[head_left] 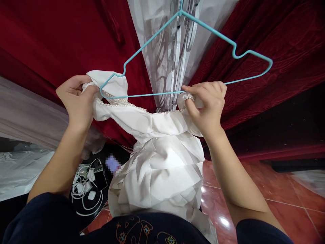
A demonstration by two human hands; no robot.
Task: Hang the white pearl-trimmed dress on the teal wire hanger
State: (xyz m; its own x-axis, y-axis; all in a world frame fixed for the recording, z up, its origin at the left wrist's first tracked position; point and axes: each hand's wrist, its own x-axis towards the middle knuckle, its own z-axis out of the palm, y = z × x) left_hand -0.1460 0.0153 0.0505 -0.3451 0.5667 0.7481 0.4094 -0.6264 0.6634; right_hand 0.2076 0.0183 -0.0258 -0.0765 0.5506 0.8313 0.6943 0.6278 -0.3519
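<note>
A white dress (162, 159) with a pearl-beaded neckline hangs between my hands, its skirt falling down toward my body. My left hand (77, 96) pinches the beaded edge of one shoulder. One end of a light blue hanger (147, 43) passes inside that shoulder. At the opposite shoulder, my right hand (207, 106) is closed on the beaded edge and on the hanger's bottom bar. The hanger's right end sticks out past my right hand, outside the dress. Its hook runs out of view at the top.
Red curtains (50, 40) hang on both sides, with sheer white fabric (152, 20) and a shiny metal stand (179, 51) between them. At lower left, a black table (83, 220) bears tangled white cables (81, 184) and a dark phone (101, 179). Reddish tiles (279, 189) cover the floor.
</note>
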